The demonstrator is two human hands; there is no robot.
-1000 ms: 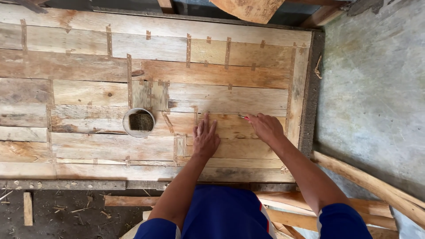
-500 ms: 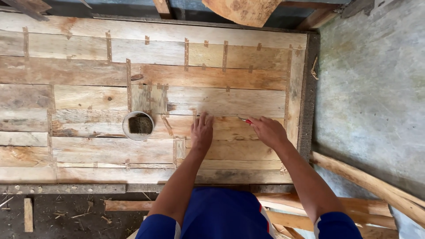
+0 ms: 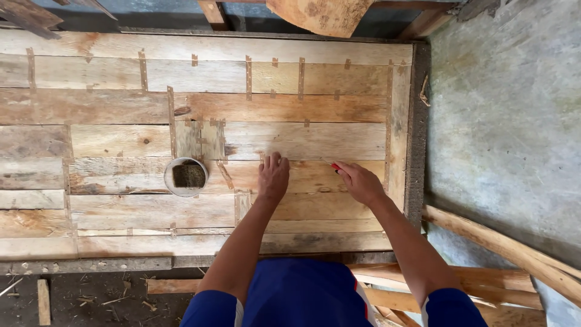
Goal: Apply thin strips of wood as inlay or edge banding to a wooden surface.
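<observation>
A person leaned over a patched wooden panel [image 3: 121, 139] of mismatched planks. The left hand [image 3: 273, 177] lay flat on a plank toward the panel's near edge, fingers spread. The right hand [image 3: 360, 181], nearer the right edge, gripped a small red-handled tool [image 3: 334, 166] with its tip on the wood. A round tin [image 3: 186, 176] stood left of the hands.

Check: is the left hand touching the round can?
Apart. The head view shows the left hand flat on the plank panel, with bare wood plainly visible between it and the can.
</observation>
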